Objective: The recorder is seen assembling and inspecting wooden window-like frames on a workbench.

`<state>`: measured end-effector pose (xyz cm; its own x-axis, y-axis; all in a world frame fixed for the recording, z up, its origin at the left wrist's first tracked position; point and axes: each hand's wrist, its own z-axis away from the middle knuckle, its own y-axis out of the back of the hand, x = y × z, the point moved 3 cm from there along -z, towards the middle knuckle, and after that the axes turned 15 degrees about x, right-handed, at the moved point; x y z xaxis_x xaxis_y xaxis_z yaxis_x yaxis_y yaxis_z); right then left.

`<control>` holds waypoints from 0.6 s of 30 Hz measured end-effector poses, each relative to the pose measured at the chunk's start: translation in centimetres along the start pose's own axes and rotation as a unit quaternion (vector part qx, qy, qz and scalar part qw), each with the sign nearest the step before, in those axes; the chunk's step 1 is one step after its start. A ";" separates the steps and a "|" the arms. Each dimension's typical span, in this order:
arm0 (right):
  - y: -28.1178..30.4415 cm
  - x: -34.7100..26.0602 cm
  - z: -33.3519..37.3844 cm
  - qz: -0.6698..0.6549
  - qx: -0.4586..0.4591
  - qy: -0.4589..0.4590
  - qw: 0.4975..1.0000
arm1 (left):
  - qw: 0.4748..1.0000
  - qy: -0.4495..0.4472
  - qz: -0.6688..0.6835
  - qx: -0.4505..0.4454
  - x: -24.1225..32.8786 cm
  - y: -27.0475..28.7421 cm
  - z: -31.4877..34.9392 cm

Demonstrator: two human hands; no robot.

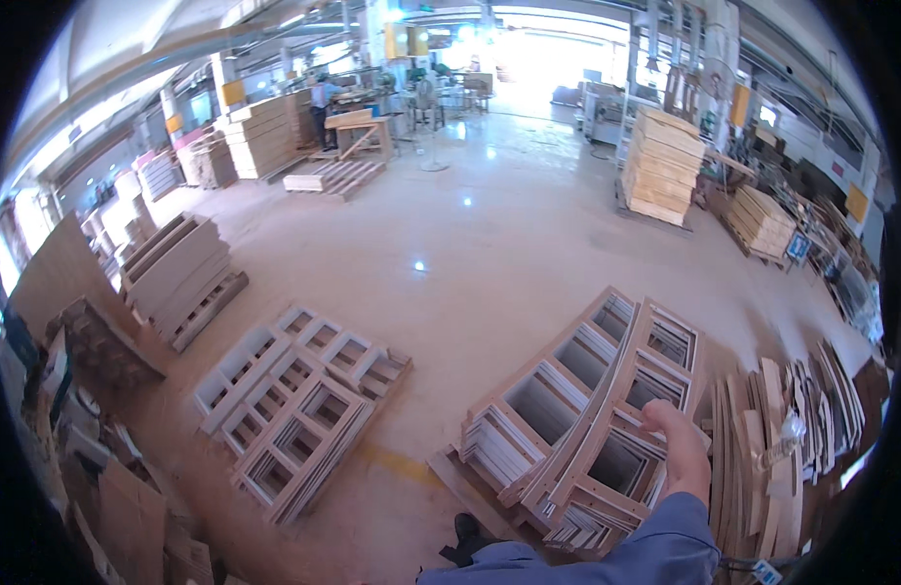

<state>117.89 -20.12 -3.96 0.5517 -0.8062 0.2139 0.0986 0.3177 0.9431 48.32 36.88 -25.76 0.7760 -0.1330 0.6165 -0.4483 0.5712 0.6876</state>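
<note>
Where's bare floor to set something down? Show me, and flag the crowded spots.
Bare floor lies between the left frame stacks and the right frame stacks, widening beyond them toward the pale timber stack. It is crowded far right with wooden strips and lower left with brown boards.

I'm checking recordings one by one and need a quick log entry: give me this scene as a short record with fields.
Setting: workshop with a smooth floor
Right hand: over the nearer right-hand stacked wooden frames; contact and grip unclear
Left hand: out of view
Sleeve: blue
Right of the hand: long wood strips
Across the floor, left: second group of stacked frames
Background: tall stack of pale boards; a co-worker standing
</note>
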 end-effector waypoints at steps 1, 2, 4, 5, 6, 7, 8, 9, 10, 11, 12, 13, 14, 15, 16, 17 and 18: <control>1.7 -1.0 -0.4 0.005 0.003 0.015 1.000 | 1.000 0.020 0.008 0.005 -1.0 0.1 1.4; 4.1 -1.8 0.3 -0.055 0.044 0.011 0.997 | 0.999 0.031 0.014 0.001 -1.6 0.0 2.3; 6.3 -3.6 -0.3 -0.237 0.098 -0.004 0.967 | 0.998 0.063 0.028 -0.009 -3.6 -0.9 5.5; 6.7 -4.7 -1.6 -0.355 0.112 -0.017 0.928 | 0.996 0.081 0.038 -0.013 -4.4 -1.5 7.5; 8.8 -8.1 -2.7 -0.390 0.156 -0.009 0.907 | 0.993 0.104 0.047 -0.011 -5.6 -1.8 9.9; 11.1 -11.6 -3.7 -0.425 0.198 -0.002 0.883 | 0.990 0.126 0.056 -0.008 -6.6 -2.1 12.1; 12.8 -14.0 -4.8 -0.423 0.192 0.017 0.886 | 0.998 0.061 0.020 -0.025 -5.9 -2.6 12.8; 14.3 -15.9 -5.7 -0.413 0.224 0.013 0.883 | 0.999 -0.007 -0.018 -0.043 -1.2 -1.8 13.0; 15.7 -18.7 -6.7 -0.408 0.254 0.013 0.877 | 0.994 -0.033 -0.001 -0.104 3.2 -0.6 14.0; 17.6 -22.1 -7.1 -0.414 0.245 0.040 0.876 | 0.986 -0.057 0.018 -0.158 7.3 0.6 15.1; 19.8 -25.2 -6.6 -0.541 0.192 -0.011 0.818 | 0.966 -0.115 0.062 -0.222 10.7 1.5 16.2; 22.2 -28.1 -5.8 -0.652 0.128 -0.065 0.744 | 0.955 -0.155 0.095 -0.234 14.7 3.0 17.5; 25.1 -31.6 -4.7 -0.680 0.112 -0.033 0.723 | 0.941 -0.195 0.128 -0.244 18.4 4.5 19.4; 25.9 -35.0 -5.6 -0.680 0.101 -0.009 0.726 | 0.927 -0.241 0.163 -0.239 20.9 5.5 20.8; 26.4 -38.4 -7.0 -0.719 0.099 -0.008 0.688 | 0.909 -0.287 0.196 -0.231 23.3 6.5 22.1; 27.1 -41.6 -7.7 -0.754 0.094 -0.012 0.649 | 0.915 -0.276 0.205 -0.210 25.9 8.1 23.5; 30.0 -46.4 -4.7 -0.769 0.053 0.005 0.637 | 0.904 -0.337 0.202 -0.169 28.8 10.1 25.2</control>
<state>99.12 29.18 13.16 -0.1244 -0.1200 -0.9849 0.4732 -0.8797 0.0474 54.90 18.38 8.61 0.0816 -0.2555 0.9634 -0.3853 0.8833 0.2669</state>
